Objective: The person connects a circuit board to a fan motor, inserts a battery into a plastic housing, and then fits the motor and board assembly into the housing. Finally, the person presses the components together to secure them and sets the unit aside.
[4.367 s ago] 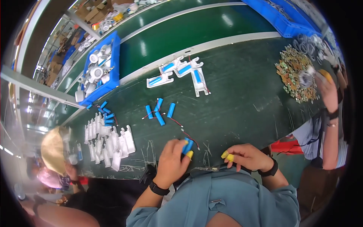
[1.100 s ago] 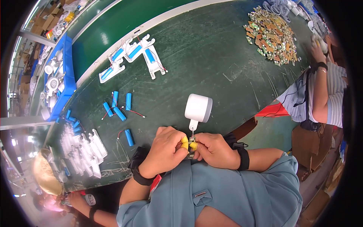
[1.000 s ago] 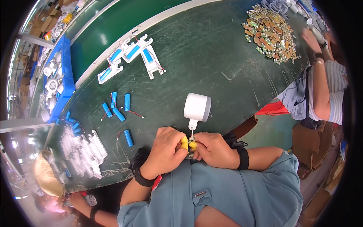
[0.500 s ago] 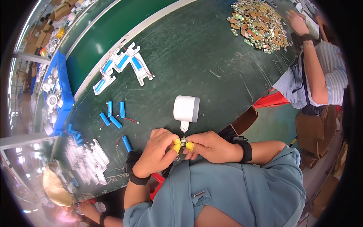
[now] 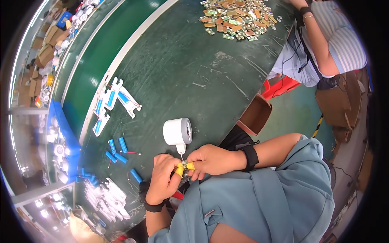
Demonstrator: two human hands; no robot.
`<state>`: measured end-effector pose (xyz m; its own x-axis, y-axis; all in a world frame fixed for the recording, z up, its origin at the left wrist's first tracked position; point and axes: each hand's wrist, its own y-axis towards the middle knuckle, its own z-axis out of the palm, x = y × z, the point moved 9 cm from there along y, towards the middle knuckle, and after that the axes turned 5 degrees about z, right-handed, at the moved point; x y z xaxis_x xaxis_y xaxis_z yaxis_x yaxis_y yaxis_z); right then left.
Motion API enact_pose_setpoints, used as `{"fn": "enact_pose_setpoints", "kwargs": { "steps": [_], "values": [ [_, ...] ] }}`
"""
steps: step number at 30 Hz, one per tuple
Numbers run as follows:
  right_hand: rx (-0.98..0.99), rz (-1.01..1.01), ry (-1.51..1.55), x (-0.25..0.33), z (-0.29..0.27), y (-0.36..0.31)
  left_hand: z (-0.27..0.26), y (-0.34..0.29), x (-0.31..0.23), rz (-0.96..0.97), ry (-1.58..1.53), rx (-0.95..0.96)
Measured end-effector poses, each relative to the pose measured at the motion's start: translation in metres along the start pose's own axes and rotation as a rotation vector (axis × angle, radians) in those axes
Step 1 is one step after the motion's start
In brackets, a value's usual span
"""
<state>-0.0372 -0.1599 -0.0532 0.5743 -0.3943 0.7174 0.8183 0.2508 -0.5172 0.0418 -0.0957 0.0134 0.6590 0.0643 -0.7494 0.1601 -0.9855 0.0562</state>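
Note:
At the table's near edge, both my hands pinch a small circuit board (image 5: 184,165), with yellow covers on the gripping fingertips. My left hand (image 5: 163,178) is closed on the board's left side, and my right hand (image 5: 214,160) on its right. Fingers hide most of the board. A thin wire runs from it to the short stem of a white cylindrical housing (image 5: 173,132) with a grey rim, lying on its side just beyond my hands. Left of my left hand lies a blue cylindrical battery (image 5: 136,175) with thin leads; several more batteries (image 5: 122,144) lie farther off.
White plastic frames holding batteries (image 5: 126,102) lie at the far left; a heap of white plastic parts (image 5: 106,200) is nearer. A blue bin (image 5: 67,131) stands left. Circuit boards are piled (image 5: 241,20) at the back, near a co-worker (image 5: 320,44). A cardboard box (image 5: 256,115) stands beside the table.
The view has turned, so the table's contents sit differently in the picture. The housing's grey end now faces more toward me. Both hands keep their pinch on the circuit board.

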Motion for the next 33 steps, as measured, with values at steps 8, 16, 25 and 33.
{"fn": "enact_pose_setpoints", "kwargs": {
  "steps": [8, 16, 25, 33],
  "values": [
    [-0.035, -0.017, -0.099, 0.006, -0.001, -0.006, -0.004, -0.004, 0.004, -0.043, 0.048, -0.046],
    [-0.541, -0.466, -0.636, 0.059, -0.033, -0.046, -0.041, -0.061, 0.003, -0.208, 0.172, -0.498],
    [-0.262, -0.929, -1.392, 0.079, 0.064, -0.030, -0.092, -0.225, 0.036, -0.856, 0.997, -0.725],
    [-0.399, -0.797, -1.508, 0.072, 0.064, -0.001, -0.060, -0.255, 0.021, -0.876, 0.744, -0.848]
  ]
}}
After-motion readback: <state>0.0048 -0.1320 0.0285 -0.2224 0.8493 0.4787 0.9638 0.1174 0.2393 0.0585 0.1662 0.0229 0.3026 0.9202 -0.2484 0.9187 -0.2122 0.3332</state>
